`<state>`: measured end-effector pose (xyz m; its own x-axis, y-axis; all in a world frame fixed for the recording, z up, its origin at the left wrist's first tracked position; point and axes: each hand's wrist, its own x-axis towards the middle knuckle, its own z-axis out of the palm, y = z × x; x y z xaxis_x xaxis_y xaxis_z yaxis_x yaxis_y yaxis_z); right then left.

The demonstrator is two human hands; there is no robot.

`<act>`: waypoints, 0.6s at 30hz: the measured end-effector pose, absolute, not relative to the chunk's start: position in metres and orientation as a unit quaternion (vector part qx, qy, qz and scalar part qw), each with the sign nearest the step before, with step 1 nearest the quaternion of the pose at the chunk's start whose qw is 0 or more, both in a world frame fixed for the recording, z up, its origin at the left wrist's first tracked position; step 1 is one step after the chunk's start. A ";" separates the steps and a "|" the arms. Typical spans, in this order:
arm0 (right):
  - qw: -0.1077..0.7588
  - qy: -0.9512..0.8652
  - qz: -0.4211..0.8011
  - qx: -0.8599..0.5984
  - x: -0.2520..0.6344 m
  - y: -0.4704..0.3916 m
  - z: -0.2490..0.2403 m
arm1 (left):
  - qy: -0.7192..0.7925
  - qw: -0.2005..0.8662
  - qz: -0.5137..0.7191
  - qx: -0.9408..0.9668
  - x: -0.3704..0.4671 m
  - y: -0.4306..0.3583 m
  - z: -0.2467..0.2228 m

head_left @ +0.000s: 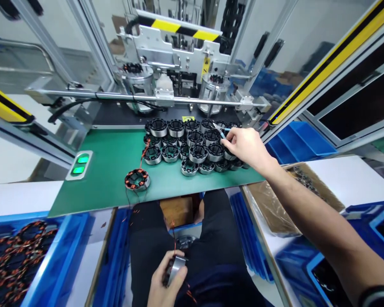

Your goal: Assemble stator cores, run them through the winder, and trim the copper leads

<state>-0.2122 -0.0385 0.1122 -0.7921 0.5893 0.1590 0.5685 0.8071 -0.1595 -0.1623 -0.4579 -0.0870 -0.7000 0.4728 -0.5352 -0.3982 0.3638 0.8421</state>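
My left hand [161, 283] is low, over my lap, with its fingers wrapped round a motor stator [177, 270]. Thin copper wire ends stick out above and below this stator. Out over the bench, my right hand [247, 147] grips small cutting pliers [221, 132] with blue handles, their tips pointing left above the stators. Beneath and beside them, several unwound stator cores [198, 152] with black insulation and silvery rims are stacked in rows. One copper-wound stator [137, 180] lies alone at the bench's front left, with loose wire trailing from it.
The green bench mat [105, 170] carries a switch box [79, 165] with two green buttons. A winding machine with a metal rail [185, 100] stands behind. A blue bin [60, 251] of wound stators is at left; a cardboard box [269, 200] with plastic lining is at right.
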 end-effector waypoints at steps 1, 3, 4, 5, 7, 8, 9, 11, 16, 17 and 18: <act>0.106 -0.943 0.052 -0.310 -0.212 -0.040 0.111 | 0.731 0.370 0.573 0.020 -0.161 -0.456 -0.086; 0.121 -0.939 0.056 -0.316 -0.212 -0.042 0.110 | 0.736 0.336 0.587 0.015 -0.160 -0.451 -0.082; 0.132 -0.937 0.059 -0.318 -0.210 -0.043 0.111 | 0.737 0.333 0.588 0.019 -0.159 -0.449 -0.081; 0.145 -0.934 0.061 -0.321 -0.207 -0.044 0.112 | 0.735 0.338 0.587 0.025 -0.159 -0.447 -0.079; 0.177 -0.926 0.063 -0.328 -0.197 -0.044 0.117 | 0.729 0.351 0.586 0.037 -0.159 -0.445 -0.076; 0.207 -0.918 0.072 -0.330 -0.188 -0.043 0.121 | 0.726 0.352 0.589 0.042 -0.160 -0.445 -0.076; 0.246 -0.906 0.094 -0.331 -0.177 -0.042 0.125 | 0.724 0.350 0.593 0.044 -0.161 -0.445 -0.075; 0.323 -0.863 0.209 -0.328 -0.151 -0.040 0.135 | 0.722 0.341 0.600 0.046 -0.165 -0.446 -0.076; 0.316 -0.739 0.505 -0.316 -0.082 -0.057 0.150 | 0.721 0.327 0.610 0.031 -0.177 -0.447 -0.081; 0.287 -0.716 0.556 -0.311 -0.072 -0.064 0.150 | 0.723 0.327 0.608 0.031 -0.180 -0.447 -0.081; 0.252 -0.689 0.611 -0.298 -0.062 -0.070 0.147 | 0.727 0.326 0.603 0.034 -0.182 -0.447 -0.080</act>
